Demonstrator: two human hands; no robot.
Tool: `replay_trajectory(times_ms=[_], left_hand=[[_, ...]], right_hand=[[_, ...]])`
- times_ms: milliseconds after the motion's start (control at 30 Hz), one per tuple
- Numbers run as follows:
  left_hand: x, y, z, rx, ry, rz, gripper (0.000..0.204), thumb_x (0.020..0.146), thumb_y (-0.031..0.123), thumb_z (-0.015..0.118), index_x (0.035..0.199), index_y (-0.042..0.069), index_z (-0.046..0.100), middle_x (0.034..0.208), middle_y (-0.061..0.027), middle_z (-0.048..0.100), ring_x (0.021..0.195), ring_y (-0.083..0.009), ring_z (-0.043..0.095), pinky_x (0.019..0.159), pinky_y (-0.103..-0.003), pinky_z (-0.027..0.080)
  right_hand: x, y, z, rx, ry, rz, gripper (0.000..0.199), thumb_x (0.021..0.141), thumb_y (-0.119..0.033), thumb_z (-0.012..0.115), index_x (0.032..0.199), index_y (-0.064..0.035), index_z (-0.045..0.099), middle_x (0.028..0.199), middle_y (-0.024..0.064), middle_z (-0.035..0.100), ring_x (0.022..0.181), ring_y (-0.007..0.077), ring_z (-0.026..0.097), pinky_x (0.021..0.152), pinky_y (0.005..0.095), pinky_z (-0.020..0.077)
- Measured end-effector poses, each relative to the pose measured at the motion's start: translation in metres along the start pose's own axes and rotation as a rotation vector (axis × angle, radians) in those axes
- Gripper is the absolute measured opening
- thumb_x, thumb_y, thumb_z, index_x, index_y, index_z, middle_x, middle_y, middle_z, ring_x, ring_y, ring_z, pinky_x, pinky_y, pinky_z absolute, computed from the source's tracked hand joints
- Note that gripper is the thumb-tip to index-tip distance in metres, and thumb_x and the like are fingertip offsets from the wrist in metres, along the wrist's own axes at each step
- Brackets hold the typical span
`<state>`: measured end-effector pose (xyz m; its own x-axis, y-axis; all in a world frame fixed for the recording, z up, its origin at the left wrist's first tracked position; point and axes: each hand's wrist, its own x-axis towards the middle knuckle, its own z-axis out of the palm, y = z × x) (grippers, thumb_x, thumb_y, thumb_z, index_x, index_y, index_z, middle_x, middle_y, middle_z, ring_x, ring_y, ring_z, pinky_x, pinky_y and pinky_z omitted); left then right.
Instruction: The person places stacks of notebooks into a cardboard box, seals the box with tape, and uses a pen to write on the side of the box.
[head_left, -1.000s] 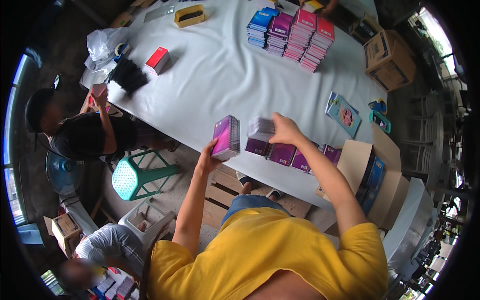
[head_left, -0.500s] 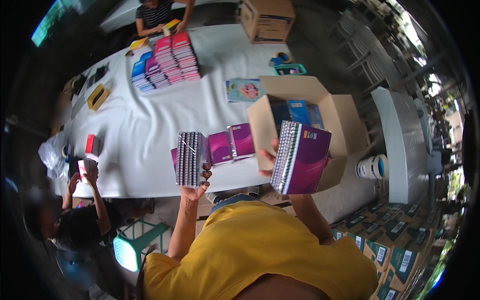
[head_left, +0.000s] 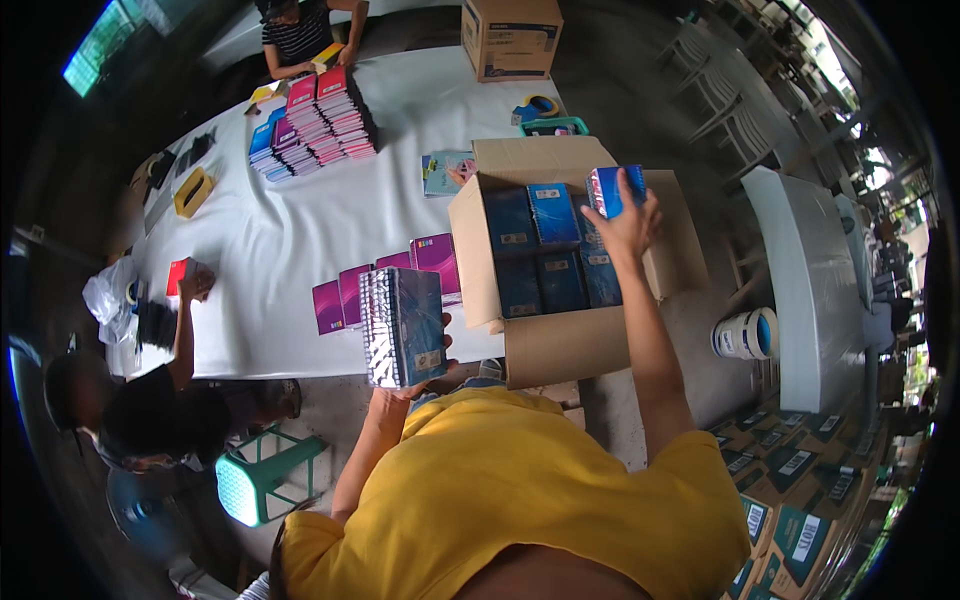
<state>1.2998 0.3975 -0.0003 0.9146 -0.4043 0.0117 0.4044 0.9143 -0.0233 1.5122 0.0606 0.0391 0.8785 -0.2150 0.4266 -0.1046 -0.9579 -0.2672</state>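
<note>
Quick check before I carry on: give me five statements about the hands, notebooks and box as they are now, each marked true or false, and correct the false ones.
1. The left hand holds a wrapped bundle of spiral notebooks. True.
2. Purple notebooks lie on the table, left of the cardboard box. True.
3. The cardboard box is closed. False: its flaps are open, showing blue notebooks inside.
4. The right hand is over the purple notebooks. False: it is at a bright blue bundle on the box side.
5. The white bucket stands on the table. False: it is on the floor, right of the box.
</note>
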Motion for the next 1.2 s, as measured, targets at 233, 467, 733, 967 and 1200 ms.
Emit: replay_trajectory(times_ms=[233,467,733,967,1200], left_hand=[[0.011,-0.013,-0.002,0.224,-0.069,0.006,0.066,0.096,0.042,0.05,0.147,0.008,0.028,0.134,-0.0273,0.046,0.115,-0.0405,0.055,0.092,-0.059,0.05],[0.069,-0.021,-0.003,0.452,0.064,0.075,0.049,0.098,0.03,0.052,0.138,0.005,0.044,0.128,-0.0135,0.056,0.111,-0.0225,0.058,0.095,-0.035,0.049],[0.084,0.006,0.024,1.984,0.651,0.7,0.084,0.078,0.034,0.078,0.147,0.02,0.033,0.15,-0.0243,0.012,0.138,-0.0428,0.018,0.112,-0.052,0.025],[-0.008,0.089,-0.02,1.781,1.073,0.616,0.065,0.082,0.037,0.071,0.137,0.013,0.047,0.145,-0.0238,0.025,0.136,-0.0382,0.025,0.11,-0.047,0.028],[-0.106,0.153,-0.062,1.634,1.382,0.582,0.054,0.082,0.03,0.071,0.132,0.015,0.054,0.143,-0.0195,0.028,0.13,-0.0382,0.033,0.104,-0.044,0.036]], right_hand=[[0.017,0.061,0.129,-0.079,-0.437,-0.044,0.09,0.09,-0.07,0.035,0.149,-0.0034,0.025,0.157,0.024,0.008,0.145,0.0408,0.007,0.113,0.0579,0.0145],[-0.096,-0.049,-0.034,1.658,-0.939,0.265,0.078,0.09,-0.05,0.06,0.147,-0.0059,0.03,0.131,0.0122,0.051,0.116,0.0245,0.053,0.098,0.0398,0.0422],[-0.086,0.0,-0.037,1.575,-0.854,0.786,0.094,0.07,-0.036,0.084,0.146,-0.0099,0.034,0.13,0.0118,0.051,0.119,0.0258,0.05,0.096,0.0415,0.0458],[-0.038,-0.014,0.005,0.829,-1.271,0.319,0.093,0.081,-0.055,0.069,0.139,0.0069,0.031,0.126,0.0197,0.054,0.111,0.0222,0.056,0.094,0.0327,0.0453],[-0.094,-0.044,0.058,-0.182,-0.956,-0.187,0.094,0.079,-0.052,0.071,0.146,-0.0008,0.028,0.134,0.0312,0.044,0.125,0.0431,0.046,0.103,0.0487,0.04]])
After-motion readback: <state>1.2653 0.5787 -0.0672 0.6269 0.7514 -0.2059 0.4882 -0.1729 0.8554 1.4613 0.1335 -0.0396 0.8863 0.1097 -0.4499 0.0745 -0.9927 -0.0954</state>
